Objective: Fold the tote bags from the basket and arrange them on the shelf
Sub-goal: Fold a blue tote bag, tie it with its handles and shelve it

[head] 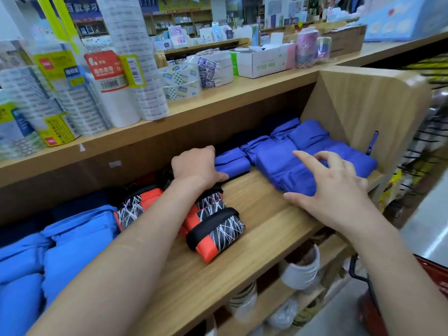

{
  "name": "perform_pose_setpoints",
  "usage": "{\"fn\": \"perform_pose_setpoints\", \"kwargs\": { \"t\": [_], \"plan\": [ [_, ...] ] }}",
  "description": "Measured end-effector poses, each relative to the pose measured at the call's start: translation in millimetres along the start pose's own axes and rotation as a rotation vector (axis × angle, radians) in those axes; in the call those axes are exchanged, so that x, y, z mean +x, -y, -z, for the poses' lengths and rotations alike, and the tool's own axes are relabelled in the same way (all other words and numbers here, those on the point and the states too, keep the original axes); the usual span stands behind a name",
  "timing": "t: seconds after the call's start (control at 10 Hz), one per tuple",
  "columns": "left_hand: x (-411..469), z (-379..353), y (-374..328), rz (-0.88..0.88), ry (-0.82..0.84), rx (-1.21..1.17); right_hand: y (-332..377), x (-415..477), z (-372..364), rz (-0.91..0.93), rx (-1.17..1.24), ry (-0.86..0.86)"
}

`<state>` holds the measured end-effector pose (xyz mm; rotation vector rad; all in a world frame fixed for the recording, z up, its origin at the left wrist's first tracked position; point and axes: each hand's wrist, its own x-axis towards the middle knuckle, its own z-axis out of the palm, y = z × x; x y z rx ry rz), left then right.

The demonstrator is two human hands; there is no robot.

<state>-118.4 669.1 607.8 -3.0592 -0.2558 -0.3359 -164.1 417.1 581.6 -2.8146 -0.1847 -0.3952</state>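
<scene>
**Both hands at the folded tote bags on the shelf**

The left hand (196,166) reaches deep into the wooden shelf (261,234), knuckles up and fingers curled away from the camera. Its thumb lies along the board against the front edge of a folded violet-blue tote bag (231,163) just to its right. Whether the hidden fingers hold anything cannot be told.

The right hand (334,190) is spread and relaxed, its fingers apart over a row of folded violet-blue tote bags (308,141) that fills the shelf's corner beyond it. Its thumb touches the nearest bag's front edge.

Under the left forearm lie folded orange-and-black tote bags (218,231) with a white line pattern. Further left of that arm sit folded light blue tote bags (77,238). A red basket (434,275) shows below the right forearm. Packs of tape rolls (126,76) stand on the shelf above the left hand, and white cups (300,270) on the one below.
</scene>
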Motion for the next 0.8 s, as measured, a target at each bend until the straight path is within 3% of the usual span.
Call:
{"fn": "perform_pose_setpoints", "kwargs": {
  "t": [0.3, 0.4, 0.5, 0.6, 0.8],
  "plan": [
    [-8, 7, -11, 0.052, 0.051, 0.051, -17, -7, -45, 0.087, 0.225, -0.319],
    [-25, 7, -13, -0.059, -0.051, 0.031, -22, -9, -41, 0.116, 0.238, -0.369],
    [-57, 15, -15, -0.171, -0.179, -0.109, -28, -13, -39, 0.144, 0.231, -0.358],
    [-100, 18, -19, -0.171, -0.217, -0.171, -36, -17, -40, 0.138, 0.226, -0.269],
    [-155, -1, -27, -0.157, -0.298, -0.172, -42, -25, -30, 0.187, 0.191, -0.272]
  ]
}}
